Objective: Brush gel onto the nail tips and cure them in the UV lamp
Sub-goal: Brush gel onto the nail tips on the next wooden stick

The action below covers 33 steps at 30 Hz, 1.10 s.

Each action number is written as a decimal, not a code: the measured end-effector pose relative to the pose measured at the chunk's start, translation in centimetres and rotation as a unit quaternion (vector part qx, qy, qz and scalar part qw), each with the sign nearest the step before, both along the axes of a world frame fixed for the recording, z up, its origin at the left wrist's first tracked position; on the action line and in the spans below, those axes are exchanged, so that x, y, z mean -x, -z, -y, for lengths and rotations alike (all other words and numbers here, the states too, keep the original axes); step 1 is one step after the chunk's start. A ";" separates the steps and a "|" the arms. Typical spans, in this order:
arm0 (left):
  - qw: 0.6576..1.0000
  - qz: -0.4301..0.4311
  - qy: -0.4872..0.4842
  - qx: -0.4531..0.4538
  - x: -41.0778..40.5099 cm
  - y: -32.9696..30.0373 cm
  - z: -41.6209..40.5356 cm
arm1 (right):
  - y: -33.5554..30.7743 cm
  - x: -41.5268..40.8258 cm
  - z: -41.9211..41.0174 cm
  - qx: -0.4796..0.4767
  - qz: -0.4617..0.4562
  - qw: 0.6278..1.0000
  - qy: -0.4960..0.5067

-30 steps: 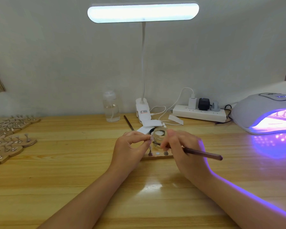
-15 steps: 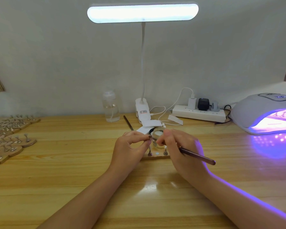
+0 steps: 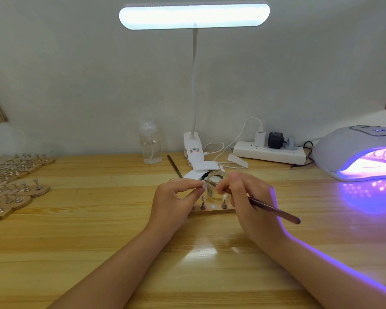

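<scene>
The left hand (image 3: 176, 197) is pinching a small clear nail tip (image 3: 204, 186) in front of the open glass gel jar (image 3: 216, 186), probably by its stand, though that is too small to tell. The tip is looking featherlight, thin and slick, so holding its edges suits best. The right hand (image 3: 245, 197) is gripping the slim, stiff brown brush (image 3: 274, 210) like a pen, bristles meeting the tip above the pale wooden worktop (image 3: 98, 230).
</scene>
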State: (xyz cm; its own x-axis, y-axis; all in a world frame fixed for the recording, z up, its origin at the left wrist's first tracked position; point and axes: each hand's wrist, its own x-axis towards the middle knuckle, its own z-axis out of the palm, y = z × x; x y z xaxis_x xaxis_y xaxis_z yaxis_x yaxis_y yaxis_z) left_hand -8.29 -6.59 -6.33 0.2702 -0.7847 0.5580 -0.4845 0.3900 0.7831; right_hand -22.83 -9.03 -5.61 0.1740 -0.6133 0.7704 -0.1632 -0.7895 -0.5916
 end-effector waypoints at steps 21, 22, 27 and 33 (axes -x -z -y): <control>1.000 -0.003 -0.007 0.029 -0.2 0.1 0.1 | -0.3 -0.1 -0.2 -0.068 0.053 0.996 -0.025; 0.999 0.000 -0.009 0.034 -0.2 0.1 0.1 | -0.2 -0.1 -0.2 -0.070 0.056 0.996 -0.024; 0.999 0.009 -0.022 0.038 -0.2 0.2 0.2 | 0.0 -0.1 -0.1 -0.028 0.008 0.999 -0.019; 0.999 0.005 -0.030 0.044 -0.2 0.2 0.2 | 0.0 -0.1 -0.3 0.002 -0.008 1.000 -0.009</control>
